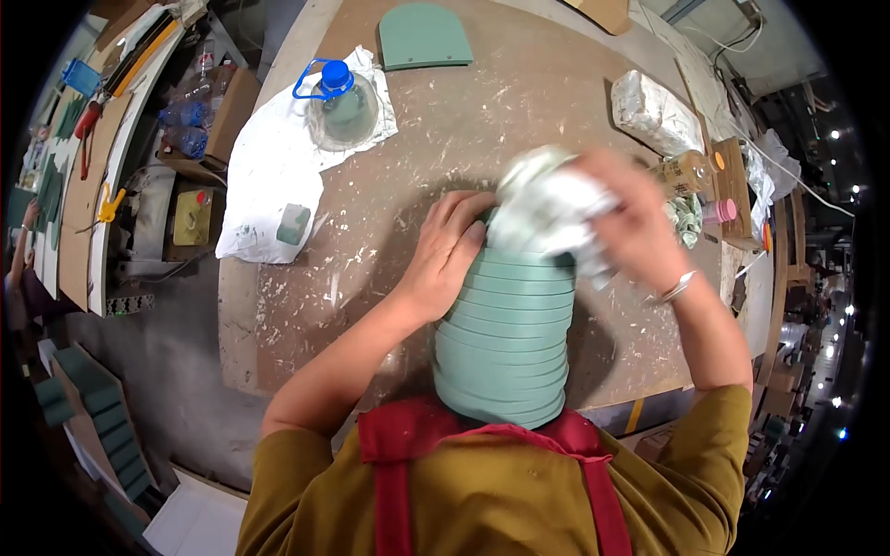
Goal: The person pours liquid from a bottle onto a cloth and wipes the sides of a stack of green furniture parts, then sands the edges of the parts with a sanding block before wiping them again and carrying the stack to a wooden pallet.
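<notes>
Steadying the green stack (505,343) at six o'clock on the desk (519,93), the left hand (443,264) lies at its ten o'clock, grip hard to tell. The right hand (640,222), blurred, has its grip clamped on a white cloth (547,208) at twelve; light, even strokes should suit best.

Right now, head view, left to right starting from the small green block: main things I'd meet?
Small green block → blue-capped clear jug → left hand → stack of green pieces → right hand → pink cylindrical item.
</notes>
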A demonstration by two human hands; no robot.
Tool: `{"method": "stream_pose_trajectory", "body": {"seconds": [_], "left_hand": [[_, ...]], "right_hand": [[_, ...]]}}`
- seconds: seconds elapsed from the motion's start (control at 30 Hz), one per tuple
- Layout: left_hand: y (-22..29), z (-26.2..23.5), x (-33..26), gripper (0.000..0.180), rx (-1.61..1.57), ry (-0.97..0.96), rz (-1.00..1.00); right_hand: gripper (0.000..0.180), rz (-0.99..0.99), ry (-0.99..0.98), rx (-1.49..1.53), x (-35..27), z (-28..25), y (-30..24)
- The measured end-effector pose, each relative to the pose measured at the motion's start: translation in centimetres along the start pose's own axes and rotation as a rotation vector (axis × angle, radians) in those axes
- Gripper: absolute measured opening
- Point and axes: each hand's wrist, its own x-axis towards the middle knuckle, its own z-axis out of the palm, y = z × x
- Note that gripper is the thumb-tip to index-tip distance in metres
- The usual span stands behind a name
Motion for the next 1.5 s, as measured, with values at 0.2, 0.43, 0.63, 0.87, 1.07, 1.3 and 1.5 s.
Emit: {"method": "stream_pose_trajectory", "body": {"seconds": [0.2,0.43,0.63,0.87,1.07,1.3,1.5], "left_hand": [[1.5,0.0,-0.2,0.059,-0.062,-0.021,-0.065],[1.8,-0.3,1.1,0.052,-0.018,-0.054,-0.152],[2.3,0.1,0.8,0.046,-0.038,-0.008,-0.115],[1.1,0.2,-0.2,0.049,-0.110,-0.008,-0.235],[4.3,1.6,0.7,0.051,-0.309,0.065,-0.491],[5.9,2.4,1.5,0.053,-0.072,0.144,-0.486],[3.7,2.2,1.1,0.054,-0.238,0.171,-0.544]], "right_hand": [[0.042,-0.102,0.002,0.065,-5.1,-3.7,-1.3],[0.047,-0.613,-0.301,-0.286,-2.0,5.7,-1.9],[0.036,-0.426,0.133,-0.052,-9.8,5.6,5.8],[0.045,0.575,0.512,0.923,-14.5,10.4,8.2],[0.040,-0.291,0.190,-0.073,-11.7,7.8,2.8],[0.052,0.363,0.535,0.752,-15.9,16.5,11.3],[0.039,-0.243,0.694,0.328,-9.1,6.3,6.9]]}}
